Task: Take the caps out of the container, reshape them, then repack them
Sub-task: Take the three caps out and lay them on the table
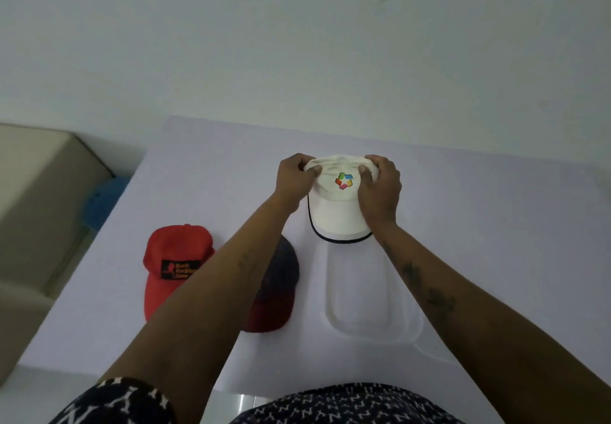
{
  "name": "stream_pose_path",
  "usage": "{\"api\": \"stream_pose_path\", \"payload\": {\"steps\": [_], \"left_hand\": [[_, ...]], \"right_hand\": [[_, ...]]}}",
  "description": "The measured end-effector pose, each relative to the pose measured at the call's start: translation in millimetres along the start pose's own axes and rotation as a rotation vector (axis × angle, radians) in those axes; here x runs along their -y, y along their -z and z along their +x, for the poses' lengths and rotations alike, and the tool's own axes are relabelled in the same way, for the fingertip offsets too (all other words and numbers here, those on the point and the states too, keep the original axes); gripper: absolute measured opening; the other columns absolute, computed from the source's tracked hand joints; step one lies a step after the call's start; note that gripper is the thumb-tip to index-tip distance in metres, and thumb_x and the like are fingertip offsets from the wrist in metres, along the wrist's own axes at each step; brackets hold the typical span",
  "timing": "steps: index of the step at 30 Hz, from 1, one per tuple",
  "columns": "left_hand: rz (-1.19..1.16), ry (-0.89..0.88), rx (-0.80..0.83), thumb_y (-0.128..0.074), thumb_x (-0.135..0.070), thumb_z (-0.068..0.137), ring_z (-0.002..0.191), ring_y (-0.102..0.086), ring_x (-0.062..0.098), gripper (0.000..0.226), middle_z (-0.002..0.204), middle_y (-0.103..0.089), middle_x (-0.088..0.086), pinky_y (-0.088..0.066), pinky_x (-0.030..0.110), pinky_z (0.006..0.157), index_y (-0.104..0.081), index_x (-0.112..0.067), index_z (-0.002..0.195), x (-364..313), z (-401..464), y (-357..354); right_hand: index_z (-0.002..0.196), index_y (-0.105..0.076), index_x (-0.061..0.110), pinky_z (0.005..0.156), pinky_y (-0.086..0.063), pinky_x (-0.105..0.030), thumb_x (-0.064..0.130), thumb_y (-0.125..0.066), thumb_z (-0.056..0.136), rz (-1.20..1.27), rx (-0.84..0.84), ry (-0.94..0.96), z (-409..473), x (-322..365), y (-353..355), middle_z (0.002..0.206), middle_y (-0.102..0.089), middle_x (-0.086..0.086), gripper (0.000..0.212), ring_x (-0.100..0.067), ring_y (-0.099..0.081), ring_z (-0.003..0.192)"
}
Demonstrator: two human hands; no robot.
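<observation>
Nearest me: patterned dark clothing, at the counter's near edge.
Counter: pale, against a white wall.
Container: clear, before me.
Grip: left hand and right hand pinched the white cap, just beyond the container.
Left: red cap, dark cap.

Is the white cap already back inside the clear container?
No. The white cap sits on the table beyond the clear container, gripped at its crown by the left hand and the right hand.
</observation>
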State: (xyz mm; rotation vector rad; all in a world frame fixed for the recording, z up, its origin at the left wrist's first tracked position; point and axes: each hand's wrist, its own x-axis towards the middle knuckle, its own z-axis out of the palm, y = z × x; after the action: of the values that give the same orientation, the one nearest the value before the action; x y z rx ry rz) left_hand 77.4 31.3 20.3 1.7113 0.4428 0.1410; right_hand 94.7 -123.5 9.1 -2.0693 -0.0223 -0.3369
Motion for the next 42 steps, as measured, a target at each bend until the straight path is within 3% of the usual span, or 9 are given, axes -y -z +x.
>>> {"api": "stream_pose_path", "payload": {"steps": [4,11,17,21,26,29,38,42], "left_hand": [[-0.001,-0.011,-0.111,-0.062,0.000,0.086,0.072,-0.054,0.008,0.014,0.087,-0.061,0.005,-0.046,0.015,0.064,-0.064,0.002,0.100,-2.8,9.0,71.3],[0.044,-0.005,-0.273,-0.064,0.000,0.084,0.069,-0.053,0.004,0.013,0.078,-0.059,-0.004,-0.044,0.008,0.059,-0.065,0.001,0.097,19.4,19.7,177.5],[0.136,0.033,-0.251,-0.066,-0.003,0.084,0.070,-0.053,0.007,0.010,0.078,-0.060,-0.003,-0.045,0.013,0.064,-0.067,0.002,0.093,51.5,48.5,218.8],[0.217,0.050,-0.219,-0.066,-0.005,0.085,0.067,-0.052,0.003,0.013,0.075,-0.059,-0.006,-0.040,0.002,0.056,-0.069,0.003,0.095,72.4,68.7,221.6],[0.246,0.103,-0.212,-0.064,-0.005,0.086,0.080,-0.054,0.016,0.013,0.090,-0.065,0.008,-0.041,0.015,0.064,-0.069,0.004,0.095,103.2,77.5,208.6],[0.239,0.118,-0.219,-0.063,-0.004,0.086,0.082,-0.055,0.017,0.014,0.098,-0.069,0.016,-0.042,0.014,0.064,-0.069,0.004,0.095,116.1,76.2,206.5],[0.299,0.124,-0.186,-0.061,-0.003,0.087,0.088,-0.057,0.019,0.017,0.105,-0.069,0.016,-0.041,0.016,0.067,-0.069,0.003,0.101,138.8,76.0,201.8],[0.275,0.132,-0.177,-0.061,-0.003,0.088,0.090,-0.056,0.017,0.017,0.106,-0.068,0.016,-0.043,0.023,0.078,-0.068,0.002,0.102,145.0,75.9,198.4]], "right_hand": [[0.113,-0.060,0.012,0.087,-0.038,-0.025,0.013,-0.053,0.091,0.062,0.101,0.067,-4.1,43.0,-53.5,0.114,-0.060,-0.005,0.023,-0.021,-0.050,0.107],[0.107,-0.060,0.012,0.089,-0.046,-0.034,0.014,-0.055,0.090,0.130,0.288,0.137,-24.6,83.2,-149.2,0.109,-0.062,-0.004,0.018,-0.024,-0.054,0.103],[0.100,-0.060,0.013,0.085,-0.053,-0.040,0.017,-0.059,0.089,0.108,0.385,0.102,-21.2,73.1,-203.9,0.102,-0.064,-0.003,0.012,-0.022,-0.059,0.095],[0.098,-0.061,0.009,0.081,-0.053,-0.038,0.017,-0.061,0.088,0.060,0.427,0.083,-19.1,53.3,-221.0,0.098,-0.064,-0.005,0.012,-0.021,-0.059,0.090],[0.097,-0.061,0.005,0.078,-0.050,-0.031,0.013,-0.061,0.088,0.008,0.441,-0.011,-26.3,30.8,-235.4,0.098,-0.064,-0.008,0.012,-0.022,-0.059,0.091],[0.098,-0.061,0.005,0.076,-0.045,-0.025,0.013,-0.060,0.088,-0.017,0.453,-0.034,-31.8,22.4,-241.1,0.099,-0.064,-0.008,0.012,-0.022,-0.059,0.092],[0.102,-0.060,0.006,0.080,-0.047,-0.025,0.014,-0.060,0.089,-0.034,0.449,-0.070,-42.7,5.2,-246.0,0.103,-0.063,-0.008,0.015,-0.018,-0.057,0.093],[0.108,-0.059,0.008,0.082,-0.048,-0.023,0.017,-0.059,0.090,-0.047,0.458,-0.091,-45.8,0.1,-246.2,0.108,-0.062,-0.008,0.020,-0.017,-0.056,0.095]]}}
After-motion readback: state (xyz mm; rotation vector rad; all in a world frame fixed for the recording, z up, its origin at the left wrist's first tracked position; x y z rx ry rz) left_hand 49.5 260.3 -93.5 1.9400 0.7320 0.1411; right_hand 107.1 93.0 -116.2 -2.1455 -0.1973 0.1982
